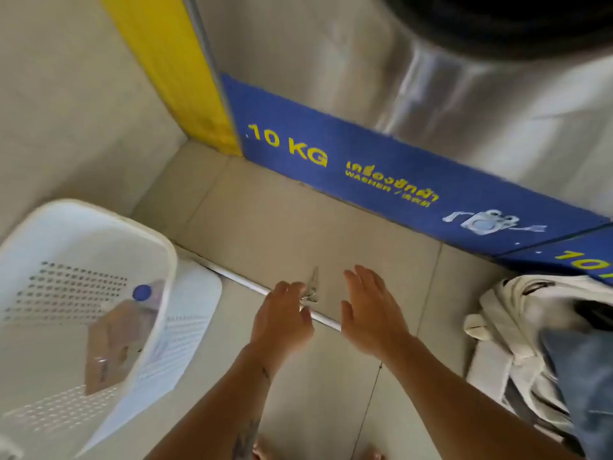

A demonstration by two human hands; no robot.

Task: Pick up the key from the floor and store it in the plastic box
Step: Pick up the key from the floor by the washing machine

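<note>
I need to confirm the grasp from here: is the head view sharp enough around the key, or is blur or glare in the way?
Head view: motion blur smears the whole frame; the key is a soft silver shape at the left hand fingertips, so contact is unclear. The right hand is open beside it. Glare streaks the washer's steel front, not the floor.

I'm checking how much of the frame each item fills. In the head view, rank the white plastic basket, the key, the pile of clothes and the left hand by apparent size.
1. white plastic basket
2. pile of clothes, cut off by the frame edge
3. left hand
4. key
The basket sits nearer the camera, which inflates it.
</note>
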